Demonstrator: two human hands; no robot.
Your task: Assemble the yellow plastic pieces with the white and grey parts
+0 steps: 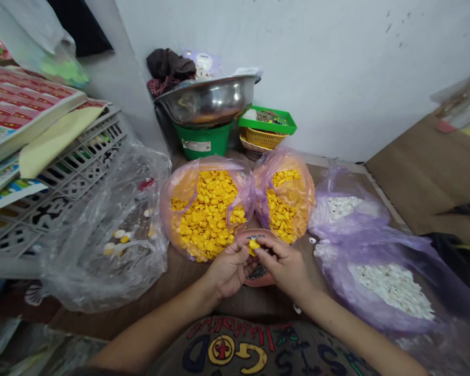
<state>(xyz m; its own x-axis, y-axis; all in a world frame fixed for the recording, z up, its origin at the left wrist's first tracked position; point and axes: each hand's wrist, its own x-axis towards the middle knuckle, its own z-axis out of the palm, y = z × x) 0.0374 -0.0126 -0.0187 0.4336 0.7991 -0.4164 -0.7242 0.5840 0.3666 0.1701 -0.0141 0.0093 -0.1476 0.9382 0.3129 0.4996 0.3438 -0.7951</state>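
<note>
My left hand (229, 267) and my right hand (285, 263) meet over a small reddish-brown dish (258, 278) of tiny dark pieces. Together their fingertips pinch one small yellow plastic piece (254, 244). Just beyond the hands stand two purple-tinted bags of the same yellow pieces, a wide one (206, 211) on the left and a narrower one (285, 201) on the right. Both hands are closed on the piece; the dish is partly hidden under them.
Two purple bags of white pieces (391, 284) (339, 208) lie at the right. A clear bag (113, 235) with a few parts sits at the left beside a white plastic crate (58, 177) stacked with books. Behind stand a steel bowl (207, 99) on a green bucket and a green tray (267, 121).
</note>
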